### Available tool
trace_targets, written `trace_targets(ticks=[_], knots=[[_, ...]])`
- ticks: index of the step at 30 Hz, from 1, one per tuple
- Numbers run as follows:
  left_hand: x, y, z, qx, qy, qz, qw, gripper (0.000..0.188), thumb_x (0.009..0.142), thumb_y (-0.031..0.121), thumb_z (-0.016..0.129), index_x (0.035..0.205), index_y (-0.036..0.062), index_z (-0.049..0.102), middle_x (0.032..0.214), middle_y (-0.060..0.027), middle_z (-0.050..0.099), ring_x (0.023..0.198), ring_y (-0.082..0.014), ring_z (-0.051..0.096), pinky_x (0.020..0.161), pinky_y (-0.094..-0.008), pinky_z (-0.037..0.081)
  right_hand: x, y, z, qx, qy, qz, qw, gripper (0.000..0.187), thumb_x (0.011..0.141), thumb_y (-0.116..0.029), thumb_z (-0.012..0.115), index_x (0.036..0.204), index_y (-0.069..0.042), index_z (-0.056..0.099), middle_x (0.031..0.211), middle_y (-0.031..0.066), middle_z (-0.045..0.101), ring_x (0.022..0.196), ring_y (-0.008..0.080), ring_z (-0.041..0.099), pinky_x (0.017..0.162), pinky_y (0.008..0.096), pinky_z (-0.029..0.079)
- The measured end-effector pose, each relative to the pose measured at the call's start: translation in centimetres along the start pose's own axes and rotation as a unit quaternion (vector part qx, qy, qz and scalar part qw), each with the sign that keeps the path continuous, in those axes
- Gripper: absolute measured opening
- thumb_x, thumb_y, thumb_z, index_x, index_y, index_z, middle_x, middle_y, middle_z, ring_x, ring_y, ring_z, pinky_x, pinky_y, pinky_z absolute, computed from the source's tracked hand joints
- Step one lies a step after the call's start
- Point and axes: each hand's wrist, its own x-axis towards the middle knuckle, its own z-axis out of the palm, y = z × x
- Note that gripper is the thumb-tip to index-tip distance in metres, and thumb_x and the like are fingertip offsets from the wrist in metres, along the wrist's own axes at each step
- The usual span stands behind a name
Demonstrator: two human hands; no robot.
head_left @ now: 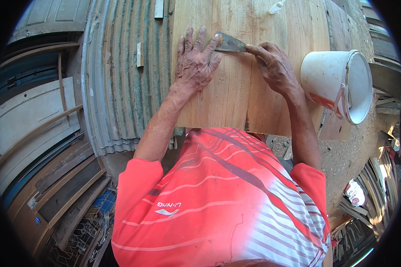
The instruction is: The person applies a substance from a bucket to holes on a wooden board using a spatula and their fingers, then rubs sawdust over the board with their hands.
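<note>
A wooden board surface [229,93] made of joined planks lies in front of me. My left hand [195,64] rests flat on its left part, fingers spread and pointing away from me. In my right hand [275,66] is a putty knife [232,43] with a dark, triangular metal blade; its handle is mostly hidden in my grip. The blade points left, its wide edge by my left index finger. Brownish paste or filler [219,39] sits at that edge, between blade and fingertip.
A white plastic bucket [324,73] with a handle leans at the board's right. A small white bottle [276,7] lies at the far edge. Left of the board are corrugated sheets [116,80] with small wood pieces [140,54] on them. Stacked wood strips [370,187] lie at the lower right.
</note>
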Motion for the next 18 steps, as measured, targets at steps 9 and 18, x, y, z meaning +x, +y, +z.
trace_targets(ticks=[9,18], knots=[[-3.7,-2.1,-4.1,-0.187,0.051,-0.069,0.979,0.061,0.101,0.035,0.069,0.155,0.0123,0.054,0.165,-0.0217,0.042,0.158,-0.0461,0.025,0.128,-0.0528,0.025,-4.2,-2.7,0.4,0.05,0.012,0.024,0.998,0.036,0.097,-0.005,0.065,0.131,-0.015,0.072,0.115,0.0118,0.07,0.11,0.0329,0.065,0.096,0.0444,0.052],[-11.3,-0.9,-4.1,-0.132,0.01,-0.074,0.988,0.068,0.091,0.029,0.081,0.152,0.0128,0.057,0.168,-0.0215,0.036,0.158,-0.0477,0.024,0.128,-0.0543,0.025,-9.0,-8.4,3.1,-0.002,0.046,0.038,0.998,0.039,0.095,-0.005,0.067,0.133,-0.011,0.069,0.116,0.0121,0.069,0.108,0.0334,0.065,0.094,0.0453,0.052]])
